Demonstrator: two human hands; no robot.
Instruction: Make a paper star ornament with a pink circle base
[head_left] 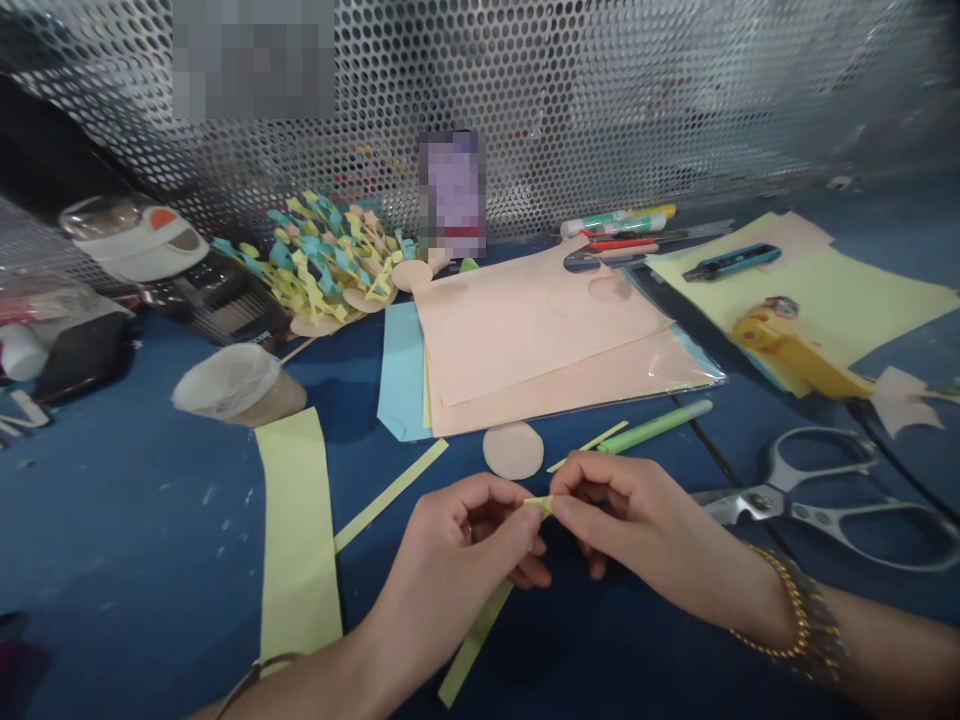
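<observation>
Between the fingertips of my left hand (480, 530) and my right hand (622, 510) is a narrow yellow paper strip (476, 645). Its folded end shows at the pinch, and its long tail hangs below my left hand toward the front. Both hands are closed on it, thumbs against forefingers. A round pink paper disc (514, 450) lies just beyond my fingers. To the left are another thin yellow strip (391, 495) and a wide yellow paper sheet (298, 550). Past my right hand lie a short yellow sliver (587, 446) and a green pen (656, 427).
Large scissors (780, 505) lie beside my right wrist. Pink paper sheets (525, 330) fill the middle; a yellow tape dispenser (799, 355) and a blue utility knife (733, 263) are at right. A paper cup (240, 385), folded paper shapes (322, 255) and a perforated metal panel (600, 90) stand behind.
</observation>
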